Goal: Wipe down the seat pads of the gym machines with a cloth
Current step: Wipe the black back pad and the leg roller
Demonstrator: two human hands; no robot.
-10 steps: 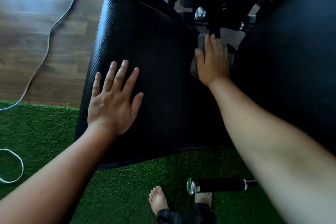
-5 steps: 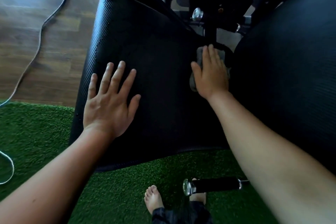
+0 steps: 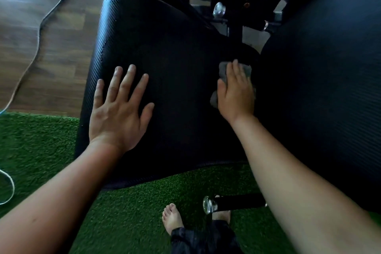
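Observation:
A black textured seat pad [image 3: 169, 51] fills the middle of the view. My left hand [image 3: 117, 109] lies flat on its left part, fingers spread and straight. My right hand [image 3: 236, 93] presses a grey cloth [image 3: 222, 72] flat against the pad's right edge, fingers straight; the hand covers most of the cloth. A second black pad [image 3: 325, 80] rises at the right, just beside my right hand.
Black machine frame bars and a chrome knob [image 3: 219, 9] stand behind the seat. A black handle with a chrome end [image 3: 209, 205] sticks out below the seat above my bare feet [image 3: 172, 219]. Green turf [image 3: 41, 144] lies underfoot, and a cable [image 3: 39, 33] crosses the wooden floor on the left.
My right hand has slid the cloth toward me along the pad's right edge, away from the frame post. My left hand has stayed flat on the pad.

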